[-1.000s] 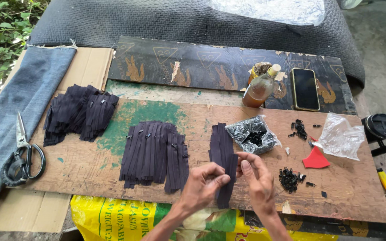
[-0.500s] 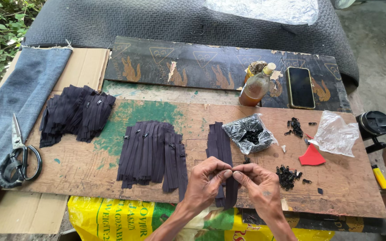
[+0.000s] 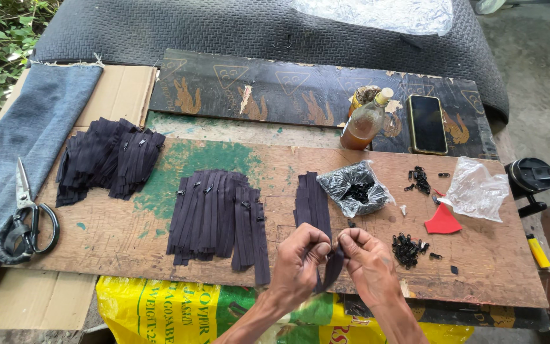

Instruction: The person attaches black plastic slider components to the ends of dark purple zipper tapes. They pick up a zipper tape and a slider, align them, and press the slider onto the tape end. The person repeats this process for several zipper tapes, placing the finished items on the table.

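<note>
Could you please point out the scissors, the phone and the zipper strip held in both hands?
scissors (image 3: 25, 220): head view, on the pivot above the handles.
phone (image 3: 427, 123): head view, on the middle of its dark screen.
zipper strip (image 3: 332, 271): head view, on the part hanging below the hands.

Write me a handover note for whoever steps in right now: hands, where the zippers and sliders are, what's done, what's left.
Left hand and right hand: both pinch one dark purple zipper strip at the board's near edge.
Unfitted strips: small dark purple stack just above the hands.
Small black metal sliders: loose heap right of the hands, more in the crumpled clear plastic bag.
Done, apparently: two piles of zippers with sliders, centre and far left.
Left: the held strip and the small stack.
</note>
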